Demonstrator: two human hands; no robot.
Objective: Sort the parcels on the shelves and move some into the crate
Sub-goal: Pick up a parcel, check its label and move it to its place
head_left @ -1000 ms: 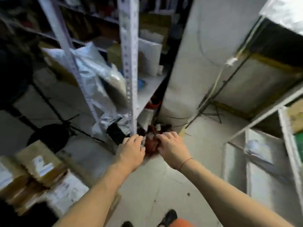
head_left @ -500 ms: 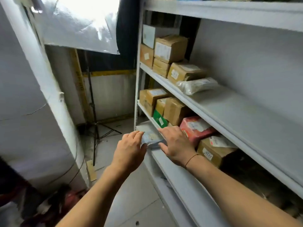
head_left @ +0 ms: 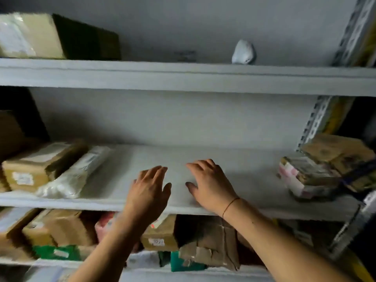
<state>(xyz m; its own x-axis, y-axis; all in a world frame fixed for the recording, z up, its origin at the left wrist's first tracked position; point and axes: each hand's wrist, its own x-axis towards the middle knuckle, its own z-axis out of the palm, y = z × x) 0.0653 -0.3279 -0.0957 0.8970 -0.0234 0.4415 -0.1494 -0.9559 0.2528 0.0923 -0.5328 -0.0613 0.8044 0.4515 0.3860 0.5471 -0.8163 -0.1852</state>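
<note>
I face a grey metal shelf unit. Both hands hover over a bare stretch of the middle shelf [head_left: 203, 151], holding nothing. My left hand [head_left: 148, 190] has its fingers straight and spread. My right hand [head_left: 211, 184] lies palm down with relaxed fingers; a thin cord circles its wrist. To the left on this shelf lie a white plastic-wrapped parcel [head_left: 75, 171] and a brown box [head_left: 38, 163]. At the right end sits a taped bundle with pink print [head_left: 305, 178] beside a brown box [head_left: 337, 153]. No crate is in view.
The upper shelf [head_left: 183, 76] carries a large taped box [head_left: 50, 35] at the left and a small white pouch [head_left: 243, 51]. The lower shelf is packed with brown boxes [head_left: 61, 226], a torn cardboard parcel [head_left: 213, 245] and green packets [head_left: 57, 252]. A perforated upright [head_left: 317, 117] stands at the right.
My view has swung from the floor to the shelves and up to the middle shelf. The small parcel that sat between my hands half a second ago is gone; both hands are now empty.
</note>
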